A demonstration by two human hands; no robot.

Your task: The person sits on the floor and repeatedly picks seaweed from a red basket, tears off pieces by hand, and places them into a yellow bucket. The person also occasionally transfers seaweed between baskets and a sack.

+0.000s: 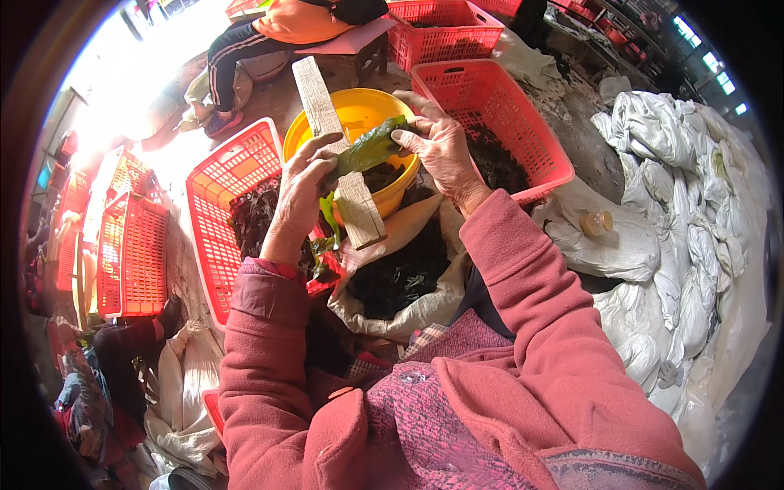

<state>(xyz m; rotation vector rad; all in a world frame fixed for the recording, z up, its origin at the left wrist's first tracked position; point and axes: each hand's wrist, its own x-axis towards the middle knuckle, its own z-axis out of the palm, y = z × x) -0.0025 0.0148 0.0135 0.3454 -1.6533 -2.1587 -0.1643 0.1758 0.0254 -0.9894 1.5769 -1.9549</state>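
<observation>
A flat, glossy green piece of seaweed (370,147) is stretched between my two hands, above a yellow bucket (349,101). My left hand (300,187) grips its left end, and the right end is pinched between the thumb and fingers of my right hand (442,144). Under the seaweed a rough wooden board (361,211) lies across the bucket. Dark pieces partly fill the bucket. Green strips (327,229) hang below my left hand. Nearer my lap stands an open woven sack (422,321) holding dark seaweed.
A red plastic crate (211,202) with dark seaweed stands left of the bucket, another red crate (447,92) right. White sacks (686,245) pile up at the right, with a small jar (596,224) on one. A seated person (294,24) is beyond; another person's leg (122,361) shows left.
</observation>
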